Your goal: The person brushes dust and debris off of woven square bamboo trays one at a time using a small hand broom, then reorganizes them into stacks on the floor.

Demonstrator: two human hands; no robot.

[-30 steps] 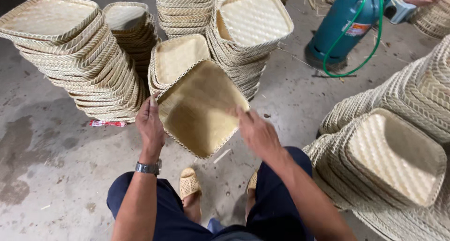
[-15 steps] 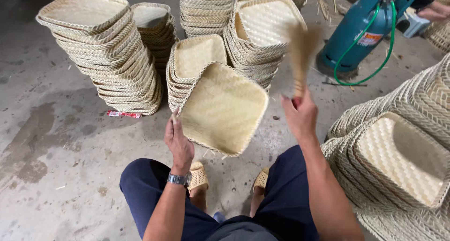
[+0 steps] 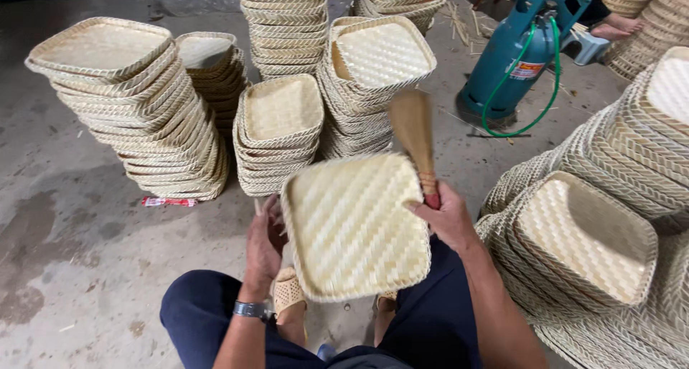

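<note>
Left hand [image 3: 264, 243] grips the left rim of a square woven bamboo tray [image 3: 355, 225], held bottom-up over the knees; it now sits lower and flatter than half a second ago. Right hand [image 3: 448, 215] is closed on a brush [image 3: 415, 136], bristles up at the tray's far right corner, closer than before. Beyond: tray stacks [image 3: 136, 114] and a teal gas cylinder [image 3: 513, 53] on the concrete floor [image 3: 79, 268].
</note>
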